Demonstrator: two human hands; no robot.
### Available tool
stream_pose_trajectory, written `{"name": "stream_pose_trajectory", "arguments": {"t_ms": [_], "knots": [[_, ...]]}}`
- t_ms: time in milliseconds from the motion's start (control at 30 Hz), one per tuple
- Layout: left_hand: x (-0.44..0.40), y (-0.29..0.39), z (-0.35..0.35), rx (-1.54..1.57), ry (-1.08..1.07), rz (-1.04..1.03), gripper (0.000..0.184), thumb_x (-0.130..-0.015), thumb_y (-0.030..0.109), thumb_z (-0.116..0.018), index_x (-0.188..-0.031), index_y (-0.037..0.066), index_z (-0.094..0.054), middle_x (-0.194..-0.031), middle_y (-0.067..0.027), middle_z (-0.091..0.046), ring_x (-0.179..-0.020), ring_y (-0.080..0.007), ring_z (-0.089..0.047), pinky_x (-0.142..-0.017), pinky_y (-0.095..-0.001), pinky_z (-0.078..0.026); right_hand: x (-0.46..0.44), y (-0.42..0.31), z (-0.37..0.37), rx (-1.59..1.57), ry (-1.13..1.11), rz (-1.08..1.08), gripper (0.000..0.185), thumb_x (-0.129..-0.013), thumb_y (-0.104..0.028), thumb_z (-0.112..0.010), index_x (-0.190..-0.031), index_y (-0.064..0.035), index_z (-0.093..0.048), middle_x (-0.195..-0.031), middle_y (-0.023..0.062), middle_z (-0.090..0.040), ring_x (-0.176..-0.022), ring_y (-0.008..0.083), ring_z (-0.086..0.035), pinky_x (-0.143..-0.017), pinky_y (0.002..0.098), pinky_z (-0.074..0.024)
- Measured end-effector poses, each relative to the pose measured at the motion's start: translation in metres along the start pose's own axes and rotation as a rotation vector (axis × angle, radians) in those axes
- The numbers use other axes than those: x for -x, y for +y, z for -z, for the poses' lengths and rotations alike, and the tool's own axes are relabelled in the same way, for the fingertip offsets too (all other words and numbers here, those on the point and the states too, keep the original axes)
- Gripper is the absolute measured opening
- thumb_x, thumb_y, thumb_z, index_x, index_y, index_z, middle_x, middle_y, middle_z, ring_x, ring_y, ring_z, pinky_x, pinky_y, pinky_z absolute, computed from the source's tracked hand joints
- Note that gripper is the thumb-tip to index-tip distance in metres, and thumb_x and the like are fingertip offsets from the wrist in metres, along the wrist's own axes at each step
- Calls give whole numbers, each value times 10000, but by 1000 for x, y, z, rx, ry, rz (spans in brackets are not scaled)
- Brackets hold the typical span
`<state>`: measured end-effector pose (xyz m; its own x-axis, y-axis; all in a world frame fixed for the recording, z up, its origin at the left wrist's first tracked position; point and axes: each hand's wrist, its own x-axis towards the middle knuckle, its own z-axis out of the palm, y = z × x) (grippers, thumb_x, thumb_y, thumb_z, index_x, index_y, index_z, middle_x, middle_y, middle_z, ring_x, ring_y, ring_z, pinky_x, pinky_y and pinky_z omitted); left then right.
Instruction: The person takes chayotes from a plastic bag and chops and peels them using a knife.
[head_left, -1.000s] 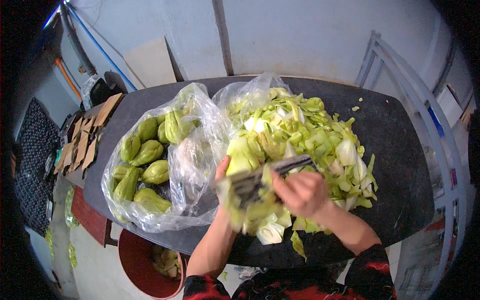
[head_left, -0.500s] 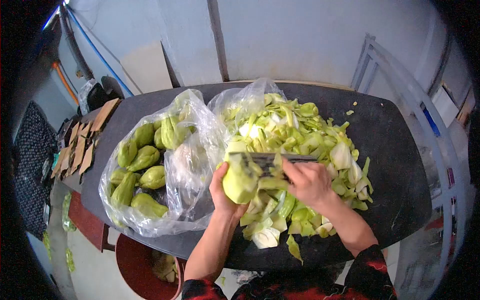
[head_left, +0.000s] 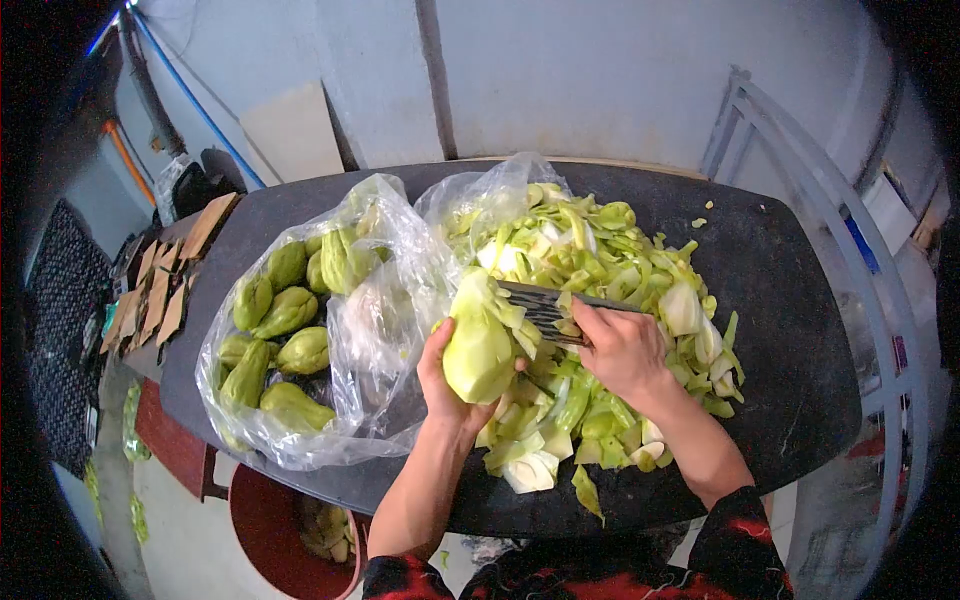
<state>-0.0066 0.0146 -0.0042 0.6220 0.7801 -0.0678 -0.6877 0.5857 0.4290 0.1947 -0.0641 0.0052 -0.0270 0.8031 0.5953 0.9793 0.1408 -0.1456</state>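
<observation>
My left hand (head_left: 447, 385) is wrapped round a pale green, partly peeled chayote (head_left: 478, 350), held upright. In my right hand (head_left: 622, 350) is a dark, flat-bladed knife (head_left: 540, 308), its blade reaching left to the upper right side of the chayote. Loose strips of peel hang where blade and chayote meet. Under and behind both hands spreads a large heap of green peelings (head_left: 625, 260). To the left, a clear plastic bag (head_left: 380, 320) lies open around several unpeeled chayotes (head_left: 290, 310).
The dark table (head_left: 780, 330) has a wall behind it. Below its front left edge stands a red bucket (head_left: 265, 530) with pale pieces inside. A grey metal railing (head_left: 865, 260) runs along the right. Cardboard pieces (head_left: 160, 290) lie at the left.
The chayote, blurred across the blade earlier, now stands upright in my left hand. The knife has tilted, and its blade has moved from across the chayote's front to its upper right side.
</observation>
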Motion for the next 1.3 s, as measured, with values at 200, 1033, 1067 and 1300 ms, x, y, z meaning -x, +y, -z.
{"name": "stream_pose_trajectory", "arguments": {"t_ms": [200, 1033, 1067, 1300], "knots": [[-1, 3, 6, 12, 25, 14, 524, -907, 438, -538, -1265, 55, -541, -1114, -159, -632, -945, -304, -635, -738, -481, -539, -1, 3, 0, -7, -34, -38, 390, -712, -112, -722, -1090, -71, -637, -791, 108, -690, -700, 294, -692, -609, 418, -559], [21, 12, -33, -1811, -390, -351, 833, -736, 133, -696, -1500, 115, -362, -1102, -253, -622, -976, -418, -624, -924, -438, -490, -10, -4, 23, 245, 108, -55, 533, -696, -113, -735, -1210, -63, -602, -781, 54, -605, -762, 233, -652, -639, 374, -516], [21, 8, -35, -1885, -391, -251, 845, -740, 128, -697, -1511, 152, -352, -1080, -256, -615, -961, -442, -610, -915, -455, -492, -11, -4, 24, 241, 115, -39, 544, -690, -114, -743, -1214, -65, -602, -785, 50, -603, -766, 230, -650, -646, 370, -512], [10, 9, -31, -1944, -205, -241, 896, -730, 93, -696, -1531, 176, -304, -1146, -277, -601, -1014, -456, -591, -937, -476, -479, -8, -6, 23, 264, 110, 47, 591, -675, -139, -771, -1236, -60, -601, -799, 45, -602, -778, 218, -638, -654, 360, -495]]}}
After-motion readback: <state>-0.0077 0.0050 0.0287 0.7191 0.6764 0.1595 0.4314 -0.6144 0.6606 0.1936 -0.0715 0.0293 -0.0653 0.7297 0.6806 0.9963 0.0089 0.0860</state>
